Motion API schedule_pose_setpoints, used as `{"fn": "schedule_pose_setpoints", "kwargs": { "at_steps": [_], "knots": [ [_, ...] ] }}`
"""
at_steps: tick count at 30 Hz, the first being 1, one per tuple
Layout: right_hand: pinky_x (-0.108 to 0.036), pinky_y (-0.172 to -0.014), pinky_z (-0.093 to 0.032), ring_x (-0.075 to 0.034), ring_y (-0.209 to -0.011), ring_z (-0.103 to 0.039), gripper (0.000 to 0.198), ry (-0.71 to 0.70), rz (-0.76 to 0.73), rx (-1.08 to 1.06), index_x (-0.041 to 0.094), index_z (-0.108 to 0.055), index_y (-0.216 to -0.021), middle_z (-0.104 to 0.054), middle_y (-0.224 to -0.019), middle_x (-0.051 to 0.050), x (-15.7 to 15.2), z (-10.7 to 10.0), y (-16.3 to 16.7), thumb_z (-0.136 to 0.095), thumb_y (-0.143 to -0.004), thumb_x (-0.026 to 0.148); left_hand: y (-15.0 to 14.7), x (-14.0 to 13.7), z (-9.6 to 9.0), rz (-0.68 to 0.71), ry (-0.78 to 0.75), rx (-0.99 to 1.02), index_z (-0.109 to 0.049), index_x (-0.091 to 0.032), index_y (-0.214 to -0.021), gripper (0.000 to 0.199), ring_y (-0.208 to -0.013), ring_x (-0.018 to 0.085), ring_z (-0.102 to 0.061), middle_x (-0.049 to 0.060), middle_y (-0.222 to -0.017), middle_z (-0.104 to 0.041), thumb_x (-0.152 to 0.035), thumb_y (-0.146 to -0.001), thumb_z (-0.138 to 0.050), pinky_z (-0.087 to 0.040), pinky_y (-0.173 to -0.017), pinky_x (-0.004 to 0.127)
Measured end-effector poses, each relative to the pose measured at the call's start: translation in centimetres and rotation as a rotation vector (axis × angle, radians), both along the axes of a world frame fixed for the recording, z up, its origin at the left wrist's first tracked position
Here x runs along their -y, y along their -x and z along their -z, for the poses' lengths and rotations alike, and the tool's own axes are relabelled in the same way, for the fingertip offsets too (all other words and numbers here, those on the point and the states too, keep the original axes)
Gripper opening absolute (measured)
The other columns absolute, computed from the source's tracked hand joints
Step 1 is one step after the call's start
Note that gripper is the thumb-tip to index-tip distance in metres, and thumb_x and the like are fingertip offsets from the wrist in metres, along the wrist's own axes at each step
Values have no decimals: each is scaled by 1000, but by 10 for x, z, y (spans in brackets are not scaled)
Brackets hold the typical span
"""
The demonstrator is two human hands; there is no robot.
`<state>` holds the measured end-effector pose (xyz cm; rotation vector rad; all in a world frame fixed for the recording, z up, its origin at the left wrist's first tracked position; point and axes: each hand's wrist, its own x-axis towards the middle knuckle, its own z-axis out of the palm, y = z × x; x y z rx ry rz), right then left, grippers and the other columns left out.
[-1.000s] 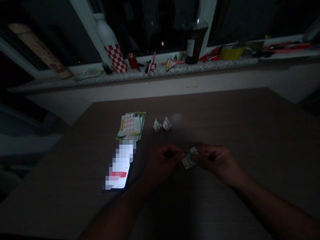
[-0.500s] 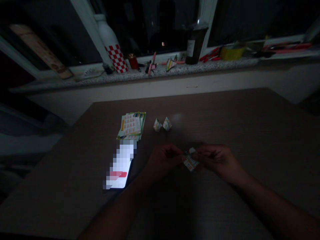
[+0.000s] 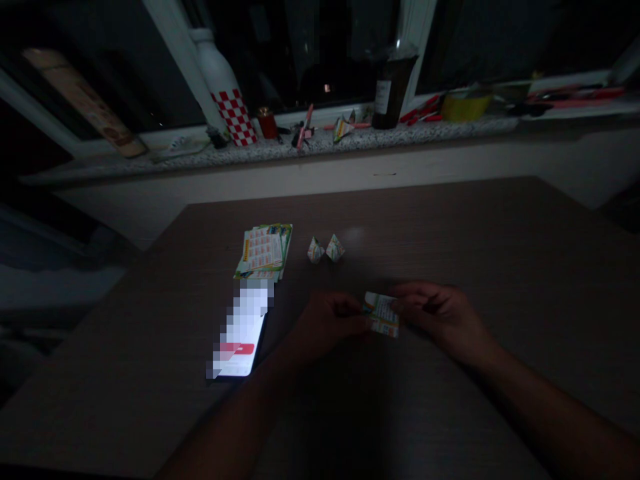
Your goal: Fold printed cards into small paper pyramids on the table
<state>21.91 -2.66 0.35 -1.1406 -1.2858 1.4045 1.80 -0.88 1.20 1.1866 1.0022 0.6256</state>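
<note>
One small printed paper [image 3: 384, 317] is being held right of the phone [image 3: 239, 340]. Your left hand [image 3: 324, 325] is pinching its phone-side edge; your right hand [image 3: 445, 320] is gripping the side away from the phone. Both sets of fingers are touching it, neither nearer; its long axis is not showing clearly.

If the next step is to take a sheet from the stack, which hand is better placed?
Probably the left hand: it is nearer the stack. The right hand is farther, beyond the paper. Both hold that paper.
</note>
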Motion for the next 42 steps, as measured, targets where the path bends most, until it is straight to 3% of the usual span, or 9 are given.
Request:
{"fn": "schedule_pose_setpoints", "kwargs": {
  "at_steps": [7, 11, 14, 17, 20, 25, 30, 36, 42],
  "knots": [
    [-20, -53, -50, -11, -55, -64, 25, 48, 47, -89, 16, -66, -92, -71, -66, -2, -1, 3, 1, -73, -72, 28, -3, 0, 5, -160, -150, 79, -57, -16, -91, 29, -55, 10, -59, -3, -62, -63, -22, -68, -73, -45, -56, 21],
    [-19, -51, -50, -10, -52, -62, 19, 98, 30, -196, 16, -68, -87, -70, -63, -1, -3, 7, 0, -74, -71, 23, 0, 5, 2, -102, -318, 37, -62, -17, -94, 23, -65, 12, -62, 0, -72, -66, -25, -74, -70, -47, -60, 22],
    [-20, -46, -50, -9, -46, -58, 17, 220, 10, -349, 16, -69, -81, -67, -60, 1, -6, 10, -2, -75, -68, 25, 1, 8, 0, -49, -503, -74, -67, -18, -92, 20, -80, 16, -64, 4, -87, -70, -21, -72, -71, -49, -72, 26],
    [-23, -46, -53, -8, -42, -55, 20, 365, -56, -385, 15, -69, -80, -66, -60, 1, -7, 10, -2, -76, -65, 26, 1, 6, 0, -43, -762, -180, -69, -19, -87, 12, -77, 15, -63, 3, -83, -68, -19, -74, -69, -49, -72, 26],
    [-23, -46, -52, -9, -42, -56, 20, 348, -87, -285, 15, -68, -79, -65, -59, 1, -6, 10, -1, -73, -69, 32, 3, 3, 0, -92, -928, -193, -69, -20, -84, 8, -80, 14, -61, 4, -86, -65, -22, -78, -66, -48, -71, 26],
    [-22, -56, -50, -13, -64, -65, 22, -187, 130, 218, 18, -69, -87, -70, -74, -3, 2, 4, 0, -58, -84, 36, 5, 4, -7, -118, -814, -248, -68, -18, -80, 5, -79, 14, -61, 3, -82, -66, -20, -80, -63, -47, -75, 27],
    [-25, -62, -54, -17, -67, -69, 18, -617, 130, 408, 20, -71, -90, -75, -80, -4, 9, 0, 1, -71, -73, 24, 1, 7, -7, -45, -623, -220, -67, -17, -77, 8, -73, 14, -61, 1, -77, -67, -23, -79, -64, -45, -69, 24],
    [-26, -55, -57, -18, -60, -70, 9, -524, 109, 418, 22, -74, -83, -76, -74, -3, 11, 5, 5, -69, -76, 25, -3, 9, -3, -25, -475, -159, -69, -16, -82, 13, -72, 15, -61, 3, -75, -68, -28, -78, -64, -45, -67, 24],
    [-25, -50, -55, -18, -56, -69, 5, -372, 70, 244, 21, -76, -74, -75, -68, -4, 9, 0, 6, -72, -71, 24, -3, 9, -5, -49, -575, -164, -72, -17, -79, 11, -67, 13, -60, 2, -74, -68, -26, -78, -65, -44, -63, 23]
  ]
}}
